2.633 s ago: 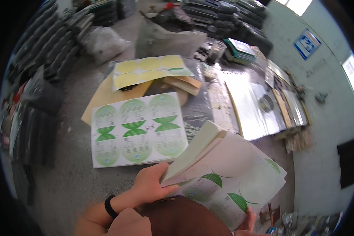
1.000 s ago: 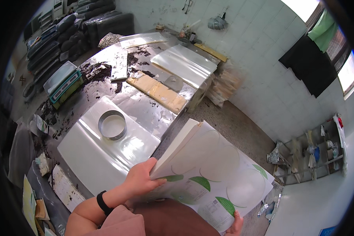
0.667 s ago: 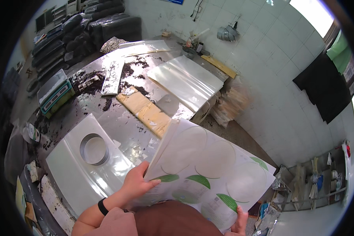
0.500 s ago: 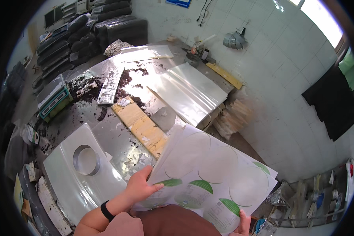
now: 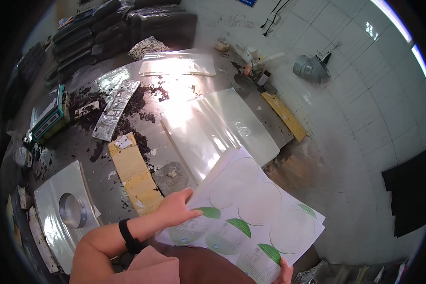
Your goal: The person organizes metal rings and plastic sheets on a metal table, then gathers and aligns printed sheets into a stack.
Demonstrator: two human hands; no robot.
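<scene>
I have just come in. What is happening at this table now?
A person holds a stack of printed sheets with both hands: the left hand at its left edge, the right hand at its lower edge. On the metal table, a round metal ring stands on clear plastic sheets. Farther back, dark crumbs lie scattered around a silvery board.

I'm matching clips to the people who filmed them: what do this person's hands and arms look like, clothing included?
The left hand wears no glove. A black wristband circles that wrist, and the forearm is bare. Pink cloth, probably a sleeve, shows nearby. The right hand is also gloveless; its wrist is out of view.
</scene>
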